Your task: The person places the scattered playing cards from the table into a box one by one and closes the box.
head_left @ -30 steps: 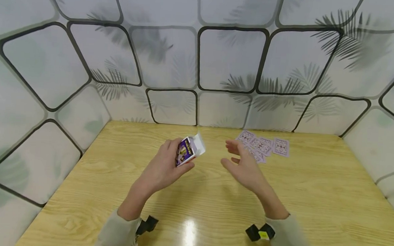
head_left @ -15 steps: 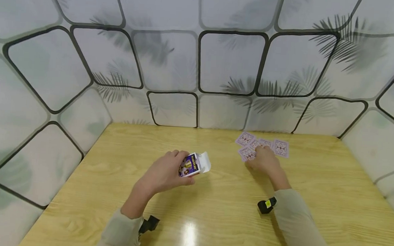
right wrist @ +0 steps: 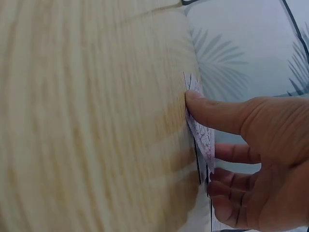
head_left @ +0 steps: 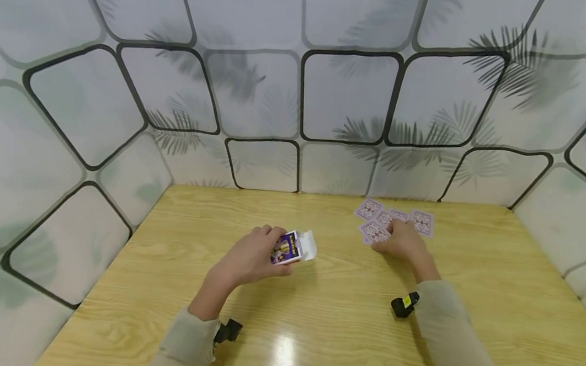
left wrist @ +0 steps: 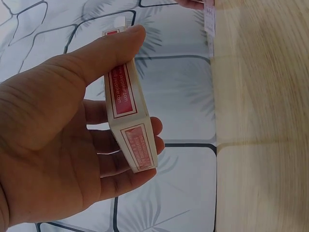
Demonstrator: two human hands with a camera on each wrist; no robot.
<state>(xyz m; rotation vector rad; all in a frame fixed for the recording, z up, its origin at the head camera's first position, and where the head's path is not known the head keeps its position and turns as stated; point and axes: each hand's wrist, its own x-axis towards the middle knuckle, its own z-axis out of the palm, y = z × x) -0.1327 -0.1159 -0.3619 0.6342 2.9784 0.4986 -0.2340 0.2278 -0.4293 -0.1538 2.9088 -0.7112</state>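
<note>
My left hand [head_left: 254, 258] grips an open playing-card box [head_left: 286, 248], purple-fronted with its white flap folded out to the right. In the left wrist view, the thumb lies along the red-printed side of the box [left wrist: 124, 96] and fingertips show past its far edge. Over on the right, my right hand [head_left: 403, 241] is down at a purple-backed playing card [head_left: 374, 231]. The right wrist view has the thumb at one end of the card [right wrist: 205, 137] and curled fingers at the other, so it is pinched between them.
More face-down cards lie near the back edge of the wooden table [head_left: 316, 306]: one at the left [head_left: 369, 209], one at the right [head_left: 422, 223], others overlapping between. A patterned cloth wall [head_left: 349, 97] rises behind.
My right hand has reached forward and right, down onto the cards, and the front card has shifted slightly left. The left hand has lowered a little with the box.
</note>
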